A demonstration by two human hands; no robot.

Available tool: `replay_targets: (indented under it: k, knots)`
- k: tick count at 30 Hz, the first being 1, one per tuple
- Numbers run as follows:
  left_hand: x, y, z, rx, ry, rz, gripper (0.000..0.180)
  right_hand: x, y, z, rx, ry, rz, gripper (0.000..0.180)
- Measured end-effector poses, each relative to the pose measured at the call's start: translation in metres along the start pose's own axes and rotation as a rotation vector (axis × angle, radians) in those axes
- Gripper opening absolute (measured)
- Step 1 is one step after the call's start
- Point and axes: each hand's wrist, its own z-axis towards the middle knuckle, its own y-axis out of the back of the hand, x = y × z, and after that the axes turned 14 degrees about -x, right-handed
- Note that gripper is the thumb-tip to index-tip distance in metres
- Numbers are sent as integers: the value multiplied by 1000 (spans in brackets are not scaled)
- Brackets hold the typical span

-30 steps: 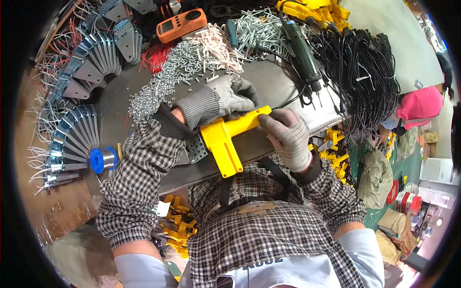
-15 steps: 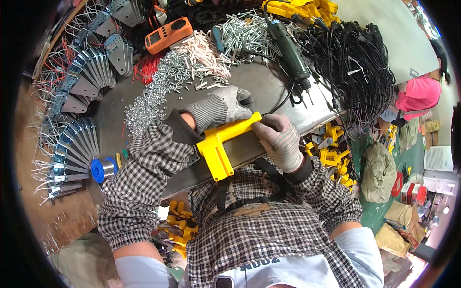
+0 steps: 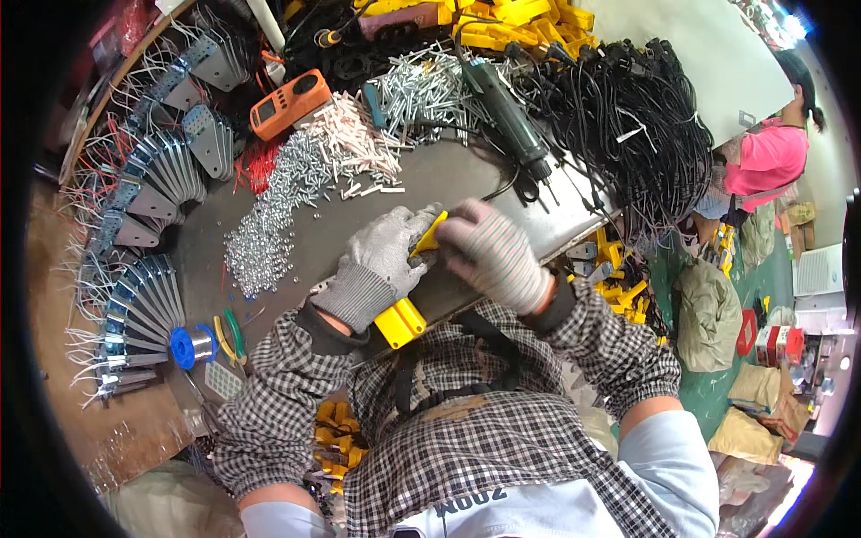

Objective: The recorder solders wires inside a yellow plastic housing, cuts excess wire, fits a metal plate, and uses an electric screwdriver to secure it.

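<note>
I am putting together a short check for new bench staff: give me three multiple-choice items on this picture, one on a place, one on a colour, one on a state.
1. Where does the blue wire spool lie?
A. left of the person's left arm
B. among the black cables
C. on the green floor

2. What colour is the part held in both hands?
A. red
B. yellow
C. white

3. How are the hands dressed?
A. bare
B. one gloved
C. both in grey knit gloves

Answers:
1 A: the blue wire spool sits at the bench edge beside the fanned metal brackets, left of the checked sleeve.
2 B: the yellow part sticks out below the left hand.
3 C: the left hand and the right hand both wear grey knit gloves and close on the part.
</note>
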Motion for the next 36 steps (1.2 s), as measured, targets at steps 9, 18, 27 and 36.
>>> replay_targets:
  k: [9, 18, 27, 36]
  knots:
    - [-17, -11, 18, 119, 94, 175, 53, -111, 27, 85, 7, -389, -674, 47]
    - [-19, -10, 25, 112, 144, 156, 49, -118, 63, 42, -61, -258, -805, 69]
    - [15, -43, 146, 44, -450, 491, 18, -130, 34, 111, -42, -234, -728, 60]
    - [30, -40, 159, 177, -492, 367, 11, -120, 64, 81, 150, 165, -616, 5]
